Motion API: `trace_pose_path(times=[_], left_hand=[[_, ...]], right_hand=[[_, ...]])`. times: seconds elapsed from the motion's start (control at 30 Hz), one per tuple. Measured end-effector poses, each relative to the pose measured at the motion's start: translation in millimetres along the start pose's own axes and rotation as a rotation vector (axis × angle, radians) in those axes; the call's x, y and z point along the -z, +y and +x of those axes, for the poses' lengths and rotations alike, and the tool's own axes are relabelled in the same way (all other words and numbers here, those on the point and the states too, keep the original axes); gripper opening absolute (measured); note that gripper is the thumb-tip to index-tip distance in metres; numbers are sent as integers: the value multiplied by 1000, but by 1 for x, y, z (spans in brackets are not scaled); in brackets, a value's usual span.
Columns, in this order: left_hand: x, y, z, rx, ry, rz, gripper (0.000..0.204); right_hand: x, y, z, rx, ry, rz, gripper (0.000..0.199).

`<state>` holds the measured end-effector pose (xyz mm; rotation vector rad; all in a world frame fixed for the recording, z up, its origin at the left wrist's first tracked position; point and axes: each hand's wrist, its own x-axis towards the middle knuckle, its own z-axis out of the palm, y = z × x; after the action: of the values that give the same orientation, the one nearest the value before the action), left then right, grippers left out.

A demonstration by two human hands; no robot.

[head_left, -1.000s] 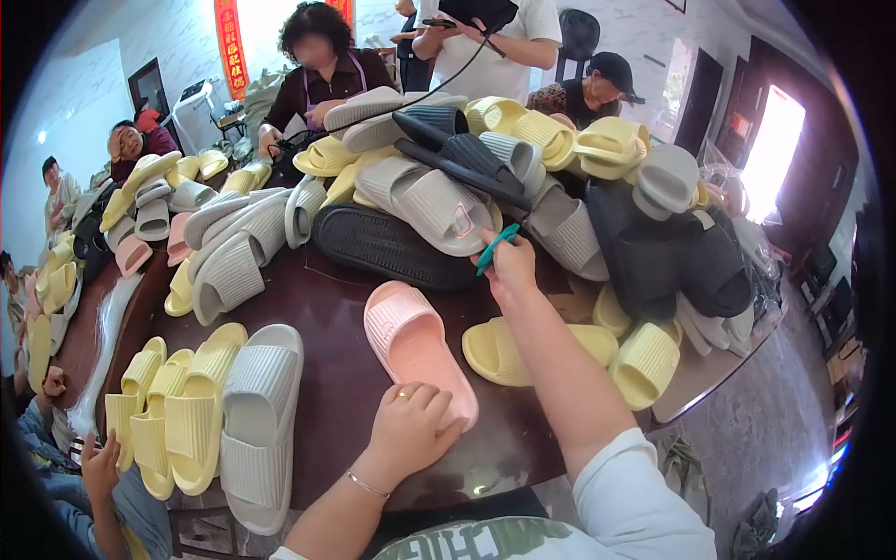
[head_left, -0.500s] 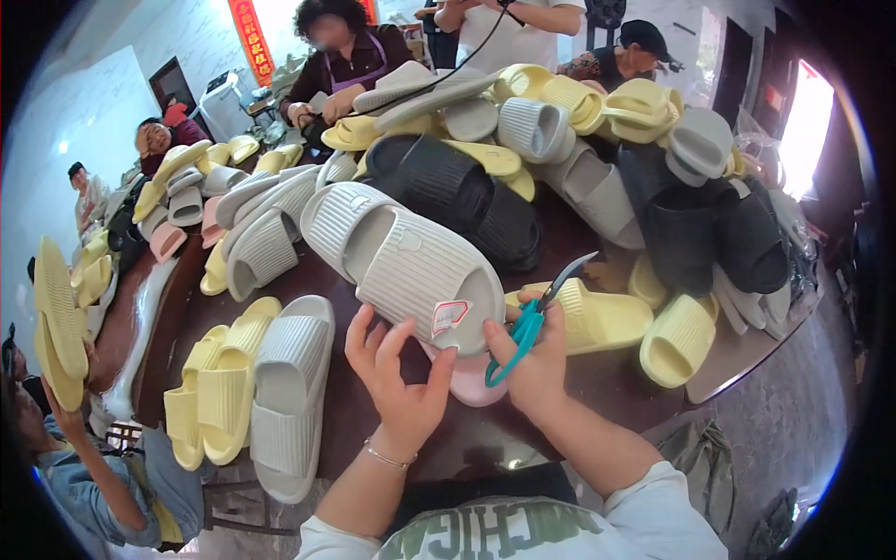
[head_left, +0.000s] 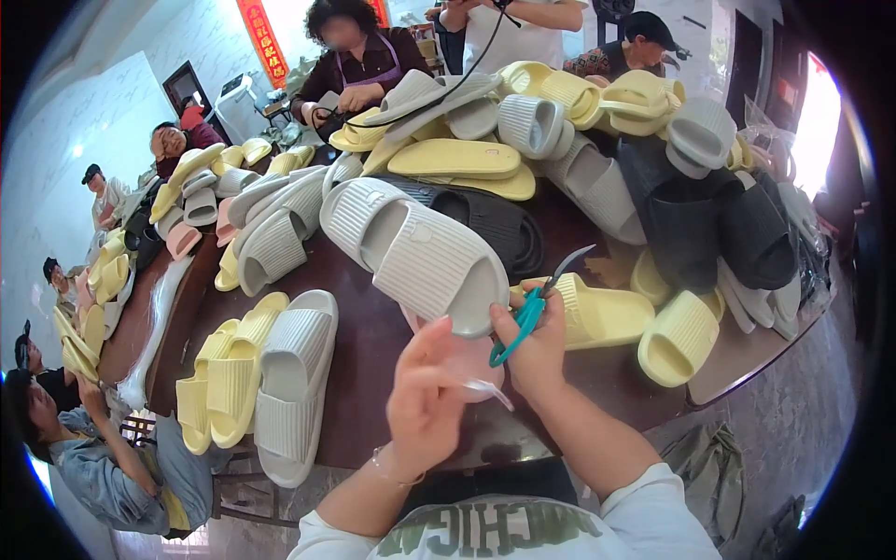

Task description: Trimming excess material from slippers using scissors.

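Observation:
My right hand (head_left: pixel 539 350) is closed around the teal handles of a pair of scissors (head_left: pixel 530 322), their dark curved blades pointing up and away. Its thumb also presses the near end of a light grey slipper (head_left: pixel 439 266) from a grey pair. Blurred by motion, my left hand (head_left: pixel 425 397) is just below that slipper, fingers bent, with a small whitish tag (head_left: pixel 485 387) at its fingertips. Part of a pink slipper (head_left: pixel 411 319) shows beneath the grey one. Black slippers (head_left: pixel 504 224) lie behind the grey pair.
Yellow slippers (head_left: pixel 245 364) and a grey pair (head_left: pixel 297 373) lie on the dark table (head_left: pixel 373 420) to the left. More yellow slippers (head_left: pixel 607 313) are right of my hands. Piled slippers fill the far side. Several people sit or stand around the table.
The tag on the grey slipper is off its surface, and a whitish tag shows at my left fingertips. My left hand has dropped towards me. The grey pair has shifted slightly right.

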<state>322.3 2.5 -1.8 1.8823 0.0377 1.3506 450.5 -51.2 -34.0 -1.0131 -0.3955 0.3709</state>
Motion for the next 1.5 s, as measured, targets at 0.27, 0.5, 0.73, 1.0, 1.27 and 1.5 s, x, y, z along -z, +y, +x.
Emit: trace_pose_path(times=[0.27, 0.5, 0.73, 1.0, 1.27, 1.5], left_hand=[[34, 10, 14, 516, 346, -630, 20], [39, 12, 17, 481, 389, -419, 23], [24, 1, -10, 308, 262, -169, 18], [25, 0, -6, 771, 282, -742, 16], [22, 3, -14, 598, 37, -626, 18], [19, -7, -27, 421, 34, -329, 11]], right_hand=[[5, -15, 10, 27, 40, -95, 48], [14, -13, 19, 546, 62, -365, 52], [-15, -15, -33, 416, -595, -1, 50], [-9, -5, -37, 350, -676, -20, 50], [-9, -15, -34, 346, -641, -110, 49], [0, -14, -38, 299, -548, -173, 51]])
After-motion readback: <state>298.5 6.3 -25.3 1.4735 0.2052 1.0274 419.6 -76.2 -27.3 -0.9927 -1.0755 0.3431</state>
